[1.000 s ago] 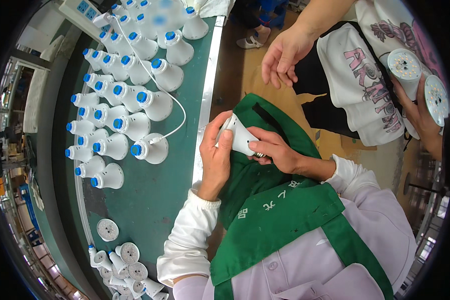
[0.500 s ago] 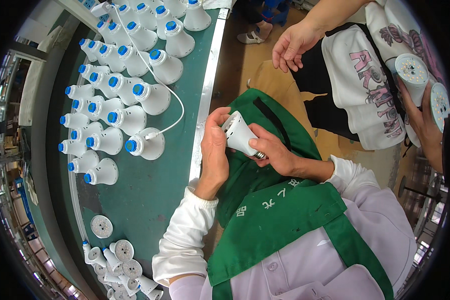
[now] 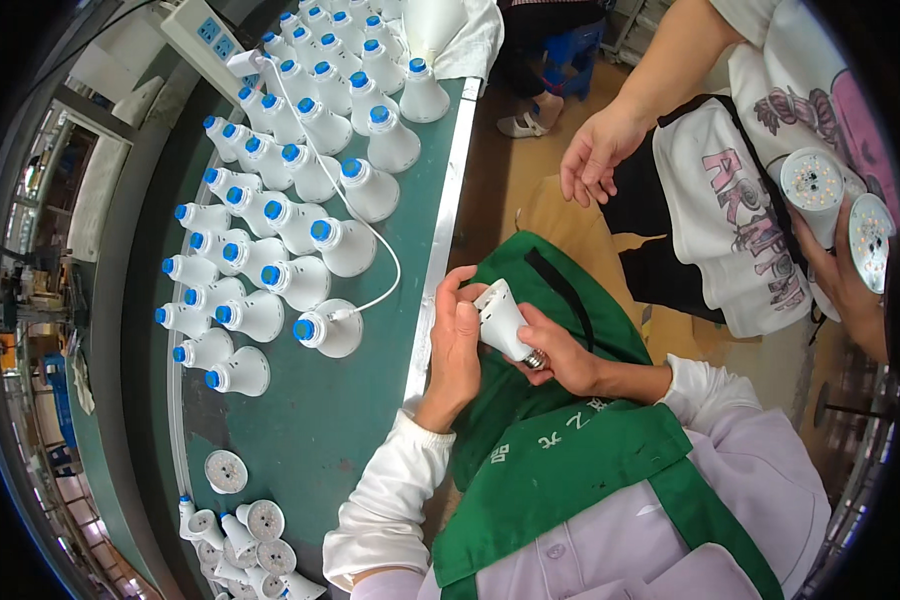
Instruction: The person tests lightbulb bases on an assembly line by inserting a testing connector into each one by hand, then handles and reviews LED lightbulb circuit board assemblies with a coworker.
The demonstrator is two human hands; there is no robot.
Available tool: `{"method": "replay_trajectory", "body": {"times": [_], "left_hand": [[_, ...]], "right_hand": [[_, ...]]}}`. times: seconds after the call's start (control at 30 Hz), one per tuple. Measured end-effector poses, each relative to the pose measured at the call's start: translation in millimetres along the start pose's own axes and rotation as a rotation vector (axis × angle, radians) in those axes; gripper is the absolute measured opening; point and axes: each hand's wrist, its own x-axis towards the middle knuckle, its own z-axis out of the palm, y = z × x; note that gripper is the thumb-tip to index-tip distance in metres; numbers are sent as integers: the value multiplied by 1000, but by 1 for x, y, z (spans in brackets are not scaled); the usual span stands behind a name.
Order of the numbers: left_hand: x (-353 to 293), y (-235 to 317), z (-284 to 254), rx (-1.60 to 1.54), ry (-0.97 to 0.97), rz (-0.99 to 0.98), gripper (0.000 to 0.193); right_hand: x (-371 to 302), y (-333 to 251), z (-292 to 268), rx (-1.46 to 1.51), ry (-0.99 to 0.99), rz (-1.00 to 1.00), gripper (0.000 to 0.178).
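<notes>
In front of my green apron (image 3: 560,455) I hold a white LED light bulb (image 3: 502,322), tilted. Its wide end points up and left, its metal screw base down and right. My right hand (image 3: 570,356) is closed around the narrow part near the base. At the wide end, my left hand (image 3: 454,350) is curled against the rim, thumb upright and fingertips behind it. What lies inside the wide end is mostly hidden.
On the green worktop (image 3: 310,425) left stand rows of white bulb housings (image 3: 345,247) with blue caps. A white cable (image 3: 395,262) runs from a power strip (image 3: 208,35) across them. Smaller bulbs (image 3: 260,556) lie piled near. At right, a co-worker's hand (image 3: 610,145) hangs free; another holds two bulbs (image 3: 813,182).
The whole view has shifted, so bench and hands sit further right and lower in the picture. Both my hands stay on the bulb, with little change in grip.
</notes>
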Motion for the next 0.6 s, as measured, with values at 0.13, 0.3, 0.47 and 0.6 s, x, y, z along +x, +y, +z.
{"method": "replay_trajectory", "body": {"times": [0.13,0.3,0.47,0.6], "left_hand": [[1,-2,1,4,10,80,66],[1,0,1,43,4,108,64],[3,0,3,11,3,161,70],[4,-3,4,-173,-6,192,63]], "right_hand": [[-4,3,2,-105,-19,-75,45],[0,9,-2,-46,-46,-89,44],[5,16,-4,-18,-36,-91,49],[7,16,-12,-65,-67,-133,49]]}}
